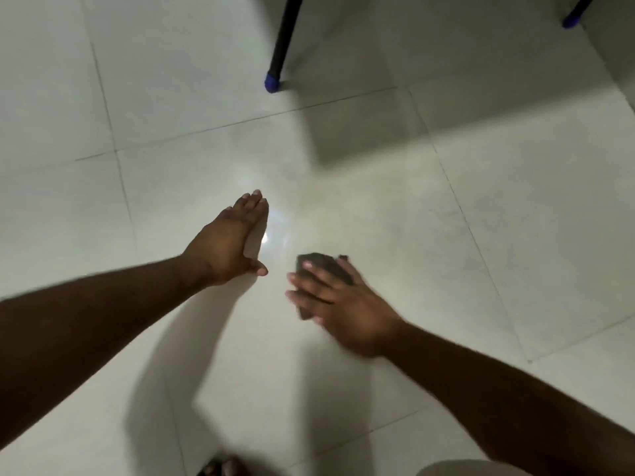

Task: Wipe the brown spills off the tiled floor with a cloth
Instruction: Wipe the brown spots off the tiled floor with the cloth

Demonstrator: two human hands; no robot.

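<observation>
The left hand (228, 242) is lying flat on the tiled floor (446, 235) at centre, fingers straight and together, holding nothing. At its four o'clock, the right hand (343, 304) is pressing the dark cloth (323, 266) down, fingers spread wide. At one o'clock, a black chair leg (283, 39) is standing.

**Glossy tile, dull cloth**

The floor (446, 235) is pale glazed tile, smooth and shiny enough to throw back a bright glare spot between the arms, with thin dark grout lines crossing it. Under the right hand (347, 310) sits a dark brown cloth (323, 266), soft-looking and matt, no sheen at all. Up top, a black furniture leg (285, 32) looks smooth, tipped with a blue cap (272, 84), likely plastic or rubber.
</observation>
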